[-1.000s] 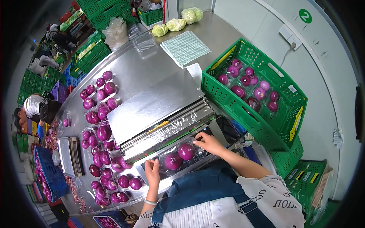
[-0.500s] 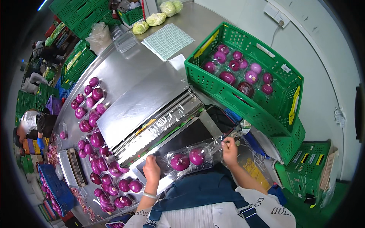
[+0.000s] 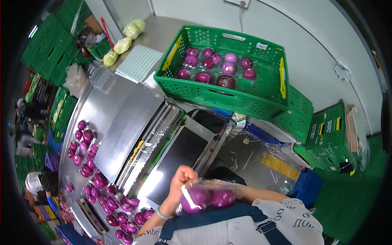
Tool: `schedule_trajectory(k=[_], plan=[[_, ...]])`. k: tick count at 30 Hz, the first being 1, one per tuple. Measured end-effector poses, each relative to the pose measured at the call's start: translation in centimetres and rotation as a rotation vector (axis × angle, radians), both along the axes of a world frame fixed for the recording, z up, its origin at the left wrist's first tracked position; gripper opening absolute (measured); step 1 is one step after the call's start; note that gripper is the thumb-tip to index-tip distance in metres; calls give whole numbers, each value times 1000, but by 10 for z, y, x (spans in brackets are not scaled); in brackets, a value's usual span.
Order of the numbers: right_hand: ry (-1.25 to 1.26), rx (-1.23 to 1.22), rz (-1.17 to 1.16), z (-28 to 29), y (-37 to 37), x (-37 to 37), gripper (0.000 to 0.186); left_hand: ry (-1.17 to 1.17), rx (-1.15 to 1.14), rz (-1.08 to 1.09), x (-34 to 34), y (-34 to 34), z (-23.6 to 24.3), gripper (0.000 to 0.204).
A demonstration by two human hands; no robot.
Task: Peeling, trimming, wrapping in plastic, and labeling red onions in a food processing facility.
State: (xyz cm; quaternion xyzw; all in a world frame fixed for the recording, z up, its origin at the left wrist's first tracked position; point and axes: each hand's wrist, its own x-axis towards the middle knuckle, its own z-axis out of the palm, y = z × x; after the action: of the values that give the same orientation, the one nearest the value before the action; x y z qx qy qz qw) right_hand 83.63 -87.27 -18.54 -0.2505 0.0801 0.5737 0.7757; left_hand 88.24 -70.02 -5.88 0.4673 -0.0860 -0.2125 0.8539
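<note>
My left hand [image 3: 183, 178] has curled fingers at the upper left of a film-wrapped pack of two red onions [image 3: 208, 199], gripping it close to my apron [image 3: 241, 210]. My right forearm comes in from the right behind that pack; the hand itself is hidden by it. Just above is the wrapping machine [image 3: 139, 145], with a metal top, shiny film and a dark plate [image 3: 181, 157]. Packs of red onions [image 3: 100, 179] stand on the steel table [image 3: 108, 104] to its left. A green crate [image 3: 241, 102] holding several onion packs is beyond the machine.
Stacked green crates [image 3: 326, 141] stand at the right beside the wall [image 3: 343, 53]. Cabbages [image 3: 122, 45], patterned sheets [image 3: 139, 63] and clear trays [image 3: 100, 77] lie at the back. A scale [image 3: 85, 214] is lower left. A co-worker [image 3: 34, 183] bends at the far left.
The wrapped pack has come off the machine's plate toward my body, with my hands moving in around it; my right hand is now hidden. The view has swung, shifting the surroundings.
</note>
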Motion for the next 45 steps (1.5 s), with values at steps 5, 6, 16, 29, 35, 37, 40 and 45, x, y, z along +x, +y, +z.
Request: schedule_trajectory(k=[5, 6, 16, 29, 35, 37, 40, 45], plan=[[-888, -455, 207, 49, -31, 37, 24, 102, -176, -232, -9, -19, 65, 23], [-977, -606, 244, 85, -45, 62, 23, 111, -162, -252, -13, -18, 69, 22], [-1301, -339, 267, 220, -49, 175, 42, 343, 131, -73, 38, -48, 33, 19], [-862, -2063, -900, 83, -358, 378, 38, 371, 323, 309, 146, -90, 7, 7], [-932, -2226, -550, 32, -374, 430, 31, 412, 345, 359, 146, -82, 5, 8], [-953, -2324, -396, 24, -396, 437, 29, 426, 372, 344, 144, -74, 7, 8], [-1091, -2377, 85, 16, -410, 442, 28, 373, 332, 390, 132, -57, 8, 7], [-1034, -2460, -121, -50, -414, 425, 69, 312, 374, 461, 107, -24, -2, 7]])
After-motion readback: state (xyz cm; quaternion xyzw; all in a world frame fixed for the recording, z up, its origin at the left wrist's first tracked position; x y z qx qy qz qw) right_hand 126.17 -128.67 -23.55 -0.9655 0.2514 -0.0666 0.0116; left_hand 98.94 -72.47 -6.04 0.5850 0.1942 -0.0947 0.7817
